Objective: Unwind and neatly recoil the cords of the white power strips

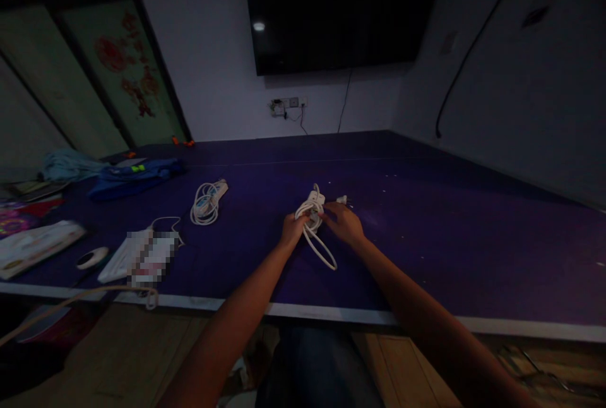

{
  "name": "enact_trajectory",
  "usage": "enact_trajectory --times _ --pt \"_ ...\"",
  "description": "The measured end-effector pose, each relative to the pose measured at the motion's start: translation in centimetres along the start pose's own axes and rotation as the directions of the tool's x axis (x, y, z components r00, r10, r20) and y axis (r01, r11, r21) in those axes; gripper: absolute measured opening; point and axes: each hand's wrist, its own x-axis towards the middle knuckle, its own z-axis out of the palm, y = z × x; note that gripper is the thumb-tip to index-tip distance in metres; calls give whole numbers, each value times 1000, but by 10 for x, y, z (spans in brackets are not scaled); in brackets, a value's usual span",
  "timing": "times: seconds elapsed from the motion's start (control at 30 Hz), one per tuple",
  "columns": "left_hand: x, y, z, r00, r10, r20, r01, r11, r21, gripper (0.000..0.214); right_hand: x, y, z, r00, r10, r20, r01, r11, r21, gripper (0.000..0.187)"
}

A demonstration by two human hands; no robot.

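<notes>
Nearest, at the bottom, a dark-clothed leg (312,364) shows below the pale front edge (331,313) of a purple table (454,250). A beige cord (95,291) runs past that edge on the left. Over the table both bare arms reach forward to a bundled white cord (304,208), which lies between the hands near the middle of the tabletop. The left hand (293,231) grips the bundle from its left side, thumb across the loops; one long loop hangs out toward the edge. The right hand (346,223) is bent in at the bundle's right side, though whether its fingers pinch the cord I cannot tell. A white plug (341,199) shows just beyond that hand, and a white block (316,196) sits at the far side of the loops.

Off to the left are a white package (40,247), a rounded white object (92,258) with a dark face, and a flat white item (partly blurred out) (125,256). Farther in lies a second coiled cord (206,203) with a pale strip, then blue cloth (132,177). On the back wall, sockets (293,103) sit below a large dark screen (341,13).
</notes>
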Motion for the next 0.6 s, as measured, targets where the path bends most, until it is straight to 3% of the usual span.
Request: enact_trajectory --times 0.4,0.6 --pt "-5 2 2 998 67 -16 -62 974 216 12 0 -4 0 997 41 65 -45 997 65 35" --pt "-6 4 0 987 162 8 -156 933 324 11 0 -1 2 999 11 53 -14 998 56 33"
